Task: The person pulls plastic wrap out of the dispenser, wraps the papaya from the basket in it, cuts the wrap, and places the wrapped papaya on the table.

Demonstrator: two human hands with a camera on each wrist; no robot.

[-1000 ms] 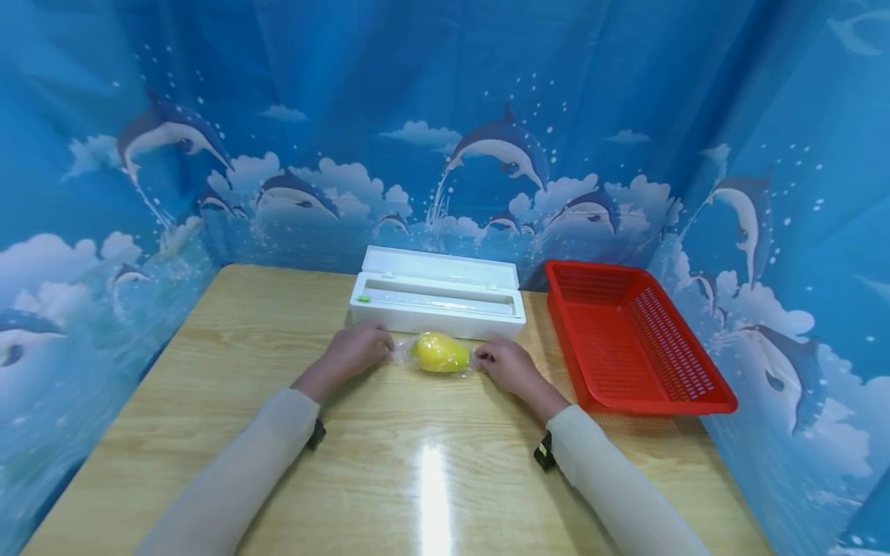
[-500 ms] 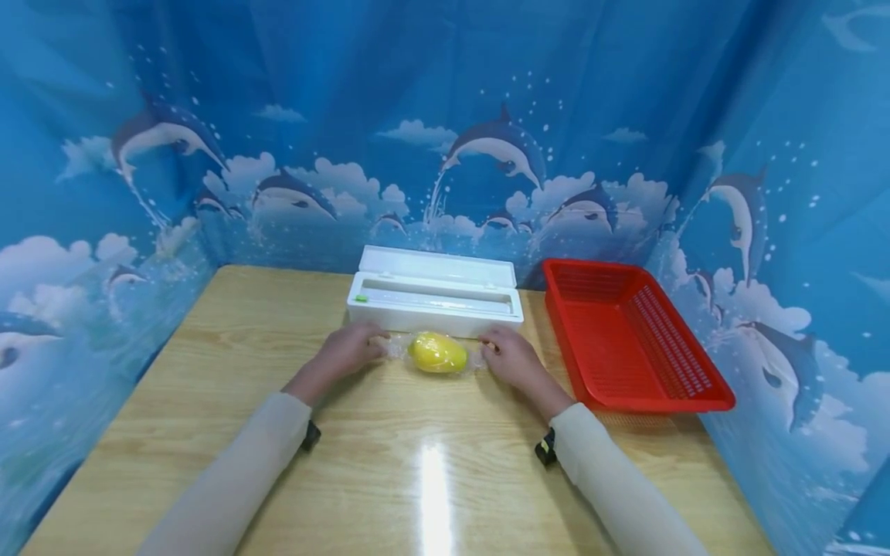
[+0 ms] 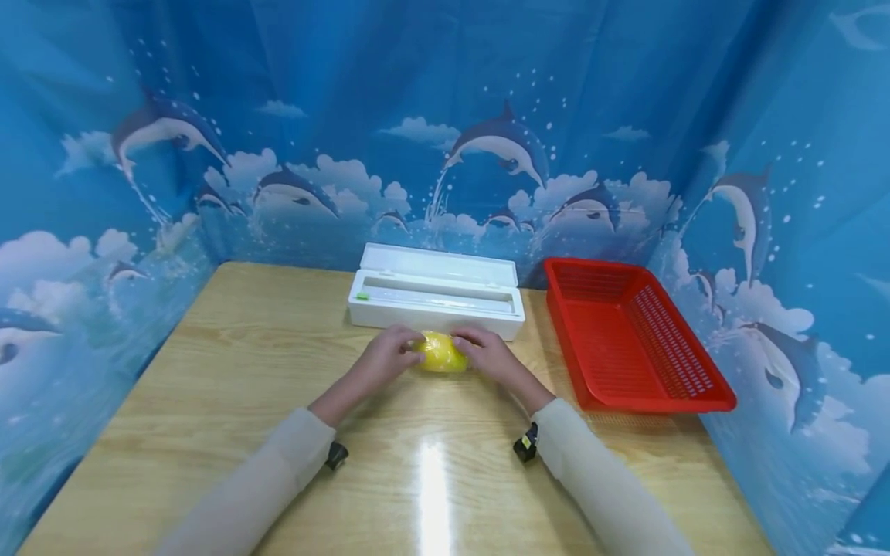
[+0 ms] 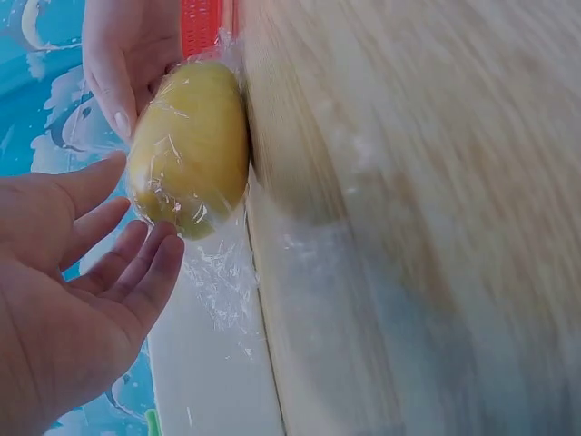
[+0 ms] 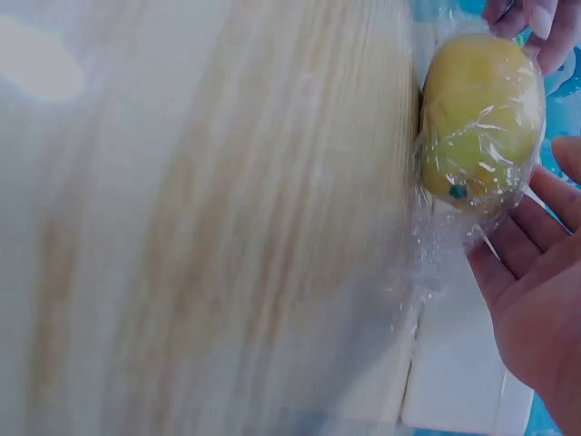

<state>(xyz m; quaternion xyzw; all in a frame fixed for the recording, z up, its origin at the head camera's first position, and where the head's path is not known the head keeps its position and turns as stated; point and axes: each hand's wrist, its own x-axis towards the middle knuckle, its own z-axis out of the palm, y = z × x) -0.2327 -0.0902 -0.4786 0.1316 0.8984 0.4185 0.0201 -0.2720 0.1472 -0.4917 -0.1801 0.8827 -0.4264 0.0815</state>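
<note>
A yellow mango [image 3: 443,353] in clear cling film lies on the table in front of the white box. My left hand [image 3: 389,354] is at its left end, and my right hand [image 3: 488,352] is at its right end. In the left wrist view, the left hand's loosely bent fingers [image 4: 136,263] touch the wrapped mango [image 4: 191,145], with the thumb apart from them. The right wrist view has the right fingers [image 5: 522,236] against the film at the other end. Loose film [image 5: 436,245] trails off the fruit there.
Behind the mango stands a long white cling film dispenser [image 3: 436,315], lid raised, with a small green slider [image 3: 362,296] at its left. A red plastic basket [image 3: 626,332] sits to the right on the wooden table [image 3: 278,340]. A blue dolphin curtain [image 3: 431,139] surrounds the table.
Both hands have moved inward from the film's outer ends to the mango itself. The film ends that stuck out at either side are now mostly covered by the hands.
</note>
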